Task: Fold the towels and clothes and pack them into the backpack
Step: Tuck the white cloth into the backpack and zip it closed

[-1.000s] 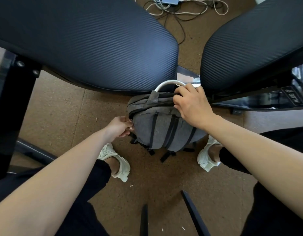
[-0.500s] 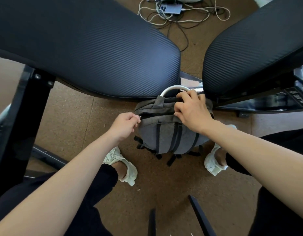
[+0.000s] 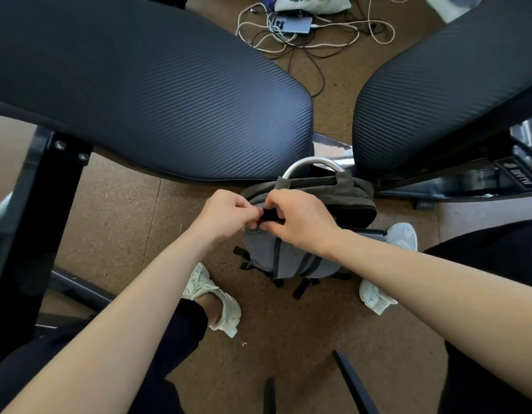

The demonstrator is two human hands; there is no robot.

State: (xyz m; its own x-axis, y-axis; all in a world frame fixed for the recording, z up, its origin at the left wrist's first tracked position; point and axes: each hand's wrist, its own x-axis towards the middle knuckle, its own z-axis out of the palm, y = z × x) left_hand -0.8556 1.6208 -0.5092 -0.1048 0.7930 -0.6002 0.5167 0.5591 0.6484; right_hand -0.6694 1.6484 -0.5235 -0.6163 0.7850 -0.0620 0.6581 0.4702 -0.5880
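Inspection note: the left hand (image 3: 225, 215) and right hand (image 3: 300, 219) cover the upper front of the backpack (image 3: 288, 258). I cannot identify the small dark tab (image 3: 269, 216) they pinch. The backpack's far side and a metal loop (image 3: 290, 169) pass out of sight under the counter (image 3: 139, 100) edge. The right forearm hides the middle of one shoe (image 3: 403, 234). I cannot read the frame label (image 3: 520, 177).

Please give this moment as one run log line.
grey fabric backpack: upright on brown floor | left hand: pinches small black tab at its top | right hand: pinches same tab
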